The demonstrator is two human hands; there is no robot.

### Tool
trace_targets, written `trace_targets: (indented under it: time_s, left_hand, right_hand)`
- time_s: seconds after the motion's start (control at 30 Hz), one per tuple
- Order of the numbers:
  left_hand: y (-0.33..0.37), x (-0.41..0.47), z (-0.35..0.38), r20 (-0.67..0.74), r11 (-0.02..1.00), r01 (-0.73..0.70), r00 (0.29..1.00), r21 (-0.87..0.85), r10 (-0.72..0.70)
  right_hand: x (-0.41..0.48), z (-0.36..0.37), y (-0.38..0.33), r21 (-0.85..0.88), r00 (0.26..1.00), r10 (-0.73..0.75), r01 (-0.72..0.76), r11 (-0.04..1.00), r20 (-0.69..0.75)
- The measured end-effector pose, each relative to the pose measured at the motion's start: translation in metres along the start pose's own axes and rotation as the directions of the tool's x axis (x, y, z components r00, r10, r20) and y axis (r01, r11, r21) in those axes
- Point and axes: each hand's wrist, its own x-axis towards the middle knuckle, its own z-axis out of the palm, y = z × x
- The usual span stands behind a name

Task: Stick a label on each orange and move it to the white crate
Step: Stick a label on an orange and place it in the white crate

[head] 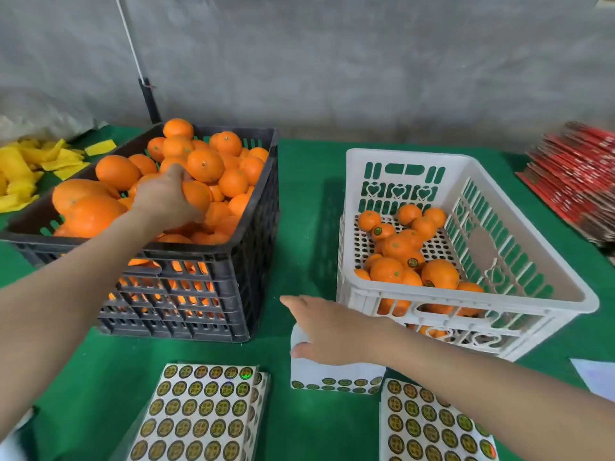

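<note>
The left hand (166, 201) curls its fingers round an orange (197, 195) in the black crate (213, 252), left of the white crate (466, 302), presumably to lift it for labelling. The right hand (332, 331), just in front of the white crate, rests straight fingers on a label sheet (336, 375), likely steadying it.

2 forearms (66, 281) bare along all their visible length — the hands bare too, left hand (163, 199) and right hand (332, 331).
</note>
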Motion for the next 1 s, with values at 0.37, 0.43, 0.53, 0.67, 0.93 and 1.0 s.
trace_targets:
  time_s: [0.37,0.43,0.53,0.67,0.93,1.0]
  left_hand:
    - [0.036,-0.126,-0.026,0.286,0.474,0.057,0.858,-0.879,0.427]
    - [0.030,-0.144,-0.014,0.431,0.453,0.195,0.747,-0.870,0.506]
    - [0.017,-0.160,0.004,0.585,0.409,0.419,0.607,-0.810,0.538]
    - [0.002,-0.170,0.024,0.679,0.260,0.661,0.520,-0.704,0.518]
    - [0.002,-0.183,0.040,0.669,0.178,0.690,0.552,-0.702,0.497]
    - [0.005,-0.182,0.043,0.665,0.178,0.673,0.588,-0.718,0.461]
  right_hand:
    - [-0.002,-0.037,0.004,0.232,0.995,0.057,-0.035,0.972,-0.088]
    - [-0.005,-0.047,0.004,0.312,0.989,0.042,0.006,0.950,-0.145]
    - [-0.008,-0.048,0.005,0.500,0.983,0.073,0.020,0.866,-0.166]
    - [-0.007,-0.044,0.002,0.595,0.982,0.122,-0.012,0.804,-0.146]
    - [-0.008,-0.032,-0.009,0.440,0.872,0.185,0.039,0.897,-0.454]
    - [-0.014,-0.022,-0.017,0.283,0.683,0.143,0.096,0.954,-0.716]
